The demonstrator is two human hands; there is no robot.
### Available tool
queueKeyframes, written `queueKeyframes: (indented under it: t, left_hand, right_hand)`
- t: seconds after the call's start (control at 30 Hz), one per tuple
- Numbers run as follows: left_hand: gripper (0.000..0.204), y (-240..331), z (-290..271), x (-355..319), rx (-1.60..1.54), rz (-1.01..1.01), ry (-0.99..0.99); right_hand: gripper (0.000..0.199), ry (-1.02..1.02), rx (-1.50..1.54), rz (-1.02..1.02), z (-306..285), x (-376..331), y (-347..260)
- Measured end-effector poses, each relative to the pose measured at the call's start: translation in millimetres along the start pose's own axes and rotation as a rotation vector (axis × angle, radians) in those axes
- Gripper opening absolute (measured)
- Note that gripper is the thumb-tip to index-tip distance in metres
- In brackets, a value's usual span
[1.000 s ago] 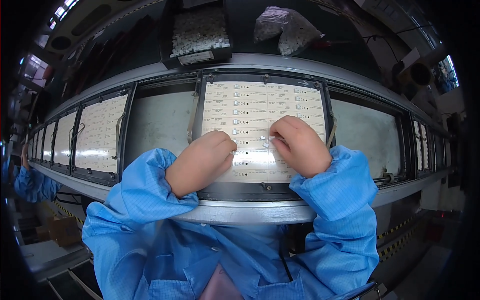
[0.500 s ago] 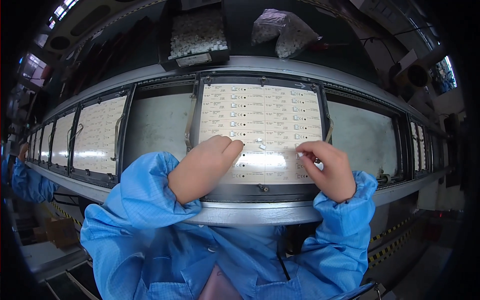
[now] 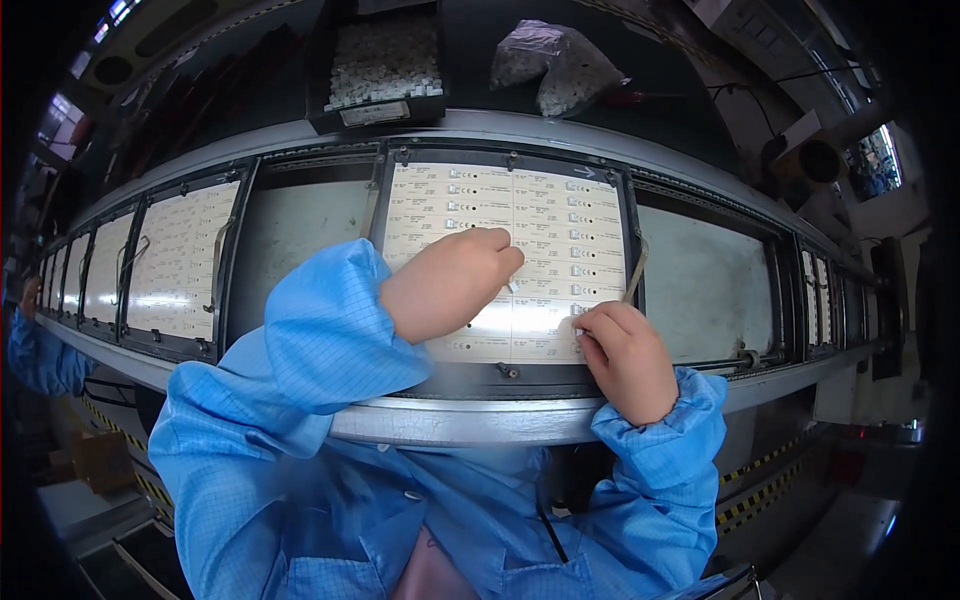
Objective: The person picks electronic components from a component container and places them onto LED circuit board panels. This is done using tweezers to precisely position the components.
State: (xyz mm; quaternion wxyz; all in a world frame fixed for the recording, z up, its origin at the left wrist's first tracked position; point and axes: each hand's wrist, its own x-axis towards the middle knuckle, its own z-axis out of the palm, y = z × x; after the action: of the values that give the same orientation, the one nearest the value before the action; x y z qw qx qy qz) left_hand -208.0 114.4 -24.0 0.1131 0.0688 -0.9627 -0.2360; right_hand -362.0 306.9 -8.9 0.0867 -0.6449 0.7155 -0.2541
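Observation:
A cream printed circuit board panel (image 3: 545,350) lies in a dark frame in front of me, with small white connectors (image 3: 576,254) standing in rows on it. Over its middle is my left hand (image 3: 450,280), back up and fingers curled closed. A loose white connector (image 3: 513,287) shows beside those fingertips; whatever they hold is hidden. At the panel's lower right, my right hand (image 3: 632,360) pinches a small white connector (image 3: 578,331) with thumb and index finger, low against the board near the right column.
The frame rides on a metal-edged conveyor line (image 3: 480,425). More board panels (image 3: 180,260) stand to the left. Beyond the rail are a dark box of white connectors (image 3: 385,70) and a clear plastic bag of parts (image 3: 555,65). Another person's blue sleeve (image 3: 48,355) shows far left.
My left hand has moved up and right, across the panel's middle, next to the loose connectors. My right hand has come slightly down and left onto the lower right column. The view has shifted slightly.

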Motion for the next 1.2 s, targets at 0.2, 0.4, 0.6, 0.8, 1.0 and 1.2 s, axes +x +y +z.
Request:
queueKeyframes:
  t: [0.2,0.4,0.6,0.8,1.0,1.2]
  left_hand:
    - [0.016,9.6,-28.4,-16.3,-0.001,-0.118,-0.017]
    - [0.015,13.6,-44.1,-49.0,-0.067,-0.159,0.014]
    - [0.012,26.4,-43.4,-69.0,-0.230,-0.305,0.039]
    - [0.014,23.5,-22.4,-77.1,-0.219,-0.267,0.117]
    - [0.012,24.6,-19.5,-73.5,-0.260,-0.186,0.101]
    - [0.015,17.7,-12.1,-77.5,-0.197,-0.151,0.169]
  right_hand:
    - [0.016,0.018,-0.017,0.018,-1.5,-1.1,-1.5]
    - [0.017,-0.006,-0.086,-0.049,2.3,1.4,-4.0]
    - [0.017,-0.050,-0.109,-0.024,-1.9,1.8,-5.2]
    - [0.017,-0.057,-0.162,-0.018,-2.6,1.5,-10.3]
    - [0.017,-0.049,-0.163,-0.006,-2.6,2.1,-11.4]
    - [0.016,-0.052,-0.154,0.014,-2.2,2.1,-12.0]
